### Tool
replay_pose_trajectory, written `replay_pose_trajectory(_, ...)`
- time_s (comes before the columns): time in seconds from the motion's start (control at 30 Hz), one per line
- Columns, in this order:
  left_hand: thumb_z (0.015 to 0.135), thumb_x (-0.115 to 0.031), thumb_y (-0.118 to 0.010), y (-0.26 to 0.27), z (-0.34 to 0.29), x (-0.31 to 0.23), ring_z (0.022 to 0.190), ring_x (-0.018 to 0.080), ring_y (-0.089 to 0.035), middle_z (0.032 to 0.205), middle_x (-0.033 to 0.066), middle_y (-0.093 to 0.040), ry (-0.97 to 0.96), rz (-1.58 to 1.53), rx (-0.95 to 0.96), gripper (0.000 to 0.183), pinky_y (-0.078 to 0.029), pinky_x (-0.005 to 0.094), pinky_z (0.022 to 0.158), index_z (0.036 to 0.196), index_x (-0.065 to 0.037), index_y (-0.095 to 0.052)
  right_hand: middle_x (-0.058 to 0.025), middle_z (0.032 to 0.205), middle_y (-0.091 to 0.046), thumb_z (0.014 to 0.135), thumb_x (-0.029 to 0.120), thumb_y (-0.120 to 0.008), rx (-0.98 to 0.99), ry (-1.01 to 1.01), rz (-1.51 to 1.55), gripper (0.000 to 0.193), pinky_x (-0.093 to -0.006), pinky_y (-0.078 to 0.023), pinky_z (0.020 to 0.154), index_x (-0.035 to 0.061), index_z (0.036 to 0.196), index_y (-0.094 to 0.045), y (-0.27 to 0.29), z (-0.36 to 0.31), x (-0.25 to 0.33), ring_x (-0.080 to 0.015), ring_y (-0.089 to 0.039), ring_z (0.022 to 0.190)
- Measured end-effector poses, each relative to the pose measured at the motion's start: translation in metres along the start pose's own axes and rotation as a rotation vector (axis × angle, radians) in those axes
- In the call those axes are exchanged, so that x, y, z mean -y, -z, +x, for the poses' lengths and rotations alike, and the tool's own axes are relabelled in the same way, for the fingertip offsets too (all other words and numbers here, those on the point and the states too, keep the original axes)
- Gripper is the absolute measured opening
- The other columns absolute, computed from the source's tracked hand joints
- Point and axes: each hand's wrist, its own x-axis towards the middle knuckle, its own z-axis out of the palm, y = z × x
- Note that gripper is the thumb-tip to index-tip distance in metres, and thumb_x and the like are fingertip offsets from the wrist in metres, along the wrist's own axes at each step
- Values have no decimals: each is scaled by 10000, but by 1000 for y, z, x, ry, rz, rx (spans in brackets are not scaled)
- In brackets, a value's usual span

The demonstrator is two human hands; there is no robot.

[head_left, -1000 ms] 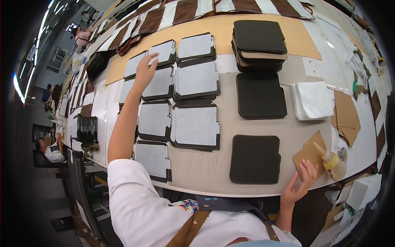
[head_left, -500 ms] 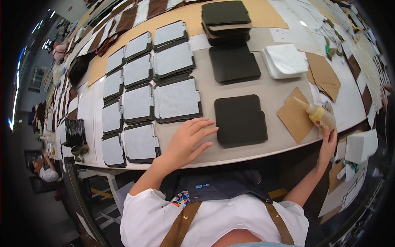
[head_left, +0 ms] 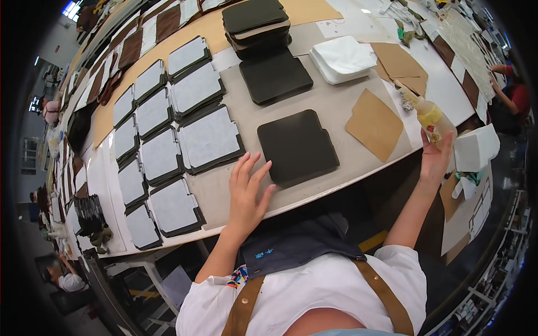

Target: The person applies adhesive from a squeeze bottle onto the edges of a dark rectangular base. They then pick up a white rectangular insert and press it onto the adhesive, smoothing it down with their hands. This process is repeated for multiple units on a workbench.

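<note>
My left hand (head_left: pixel 247 192) lies flat and open on the grey table top (head_left: pixel 330 101), its fingers spread just left of a dark square leather piece (head_left: pixel 297 147). Off the table's right edge, my right hand (head_left: pixel 435 158) grips the lower end of a clear squeeze bottle (head_left: pixel 424 113) with yellowish content, held tilted. A tan cardboard piece (head_left: pixel 375 124) lies between the dark piece and the bottle.
Rows of dark pieces with grey-white lining (head_left: pixel 208 138) cover the table to the left. Behind are another dark piece (head_left: pixel 275 76), a stack of dark pieces (head_left: pixel 254 19), and folded white sheets (head_left: pixel 342 57). Other people sit at the far right (head_left: pixel 510 92) and lower left (head_left: pixel 60 277).
My left hand has drawn back from the far lined pieces to the near table edge beside the dark piece. My right hand has gone to the squeeze bottle and now holds it.
</note>
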Motion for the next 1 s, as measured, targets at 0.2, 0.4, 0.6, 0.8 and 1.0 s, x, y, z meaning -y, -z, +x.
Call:
replay_pose_trajectory(0.2,880,-90,-724,1,1,-1,1439,377,-385,1499,144,-493,-28,39,-1,480,-321,488,1155,1349,-91,-619,-115,1359,-543,840,390,-844,264,150,-275,805,-361,-466,1067,4,1425,-449,-64,-48,20,-231,-569,1236)
replay_pose_trajectory(0.4,881,-85,-719,2,0,1,1428,372,-403,1473,136,-524,-38,22,-32,435,-327,484,1150,1310,-93,-648,-150,1311,-612,810,259,-874,400,169,-298,744,-365,-449,1079,53,1382,-446,-107,-77,0,-222,-573,1240)
replay_pose_trajectory(0.6,891,-55,-689,1,0,8,1409,368,-422,1439,129,-556,8,-82,-60,369,-339,482,1145,1258,-91,-682,-164,1292,-631,878,161,-806,393,181,-323,638,-372,-441,1084,59,1381,-427,-116,-90,-15,-225,-584,1225)
replay_pose_trajectory(0.8,884,-32,-654,2,0,8,1406,359,-433,1412,129,-585,26,-127,-87,331,-344,472,1156,1206,-79,-717,-168,1284,-630,896,150,-789,363,230,-415,608,-367,-445,1077,53,1373,-424,-122,-94,-14,-228,-587,1217)
replay_pose_trajectory(1.0,887,-34,-654,1,-1,10,1403,362,-435,1407,129,-587,22,-155,-93,310,-347,475,1151,1186,-77,-724,-180,1293,-619,902,150,-784,366,240,-423,607,-375,-448,1077,48,1375,-417,-122,-95,-17,-238,-586,1218)
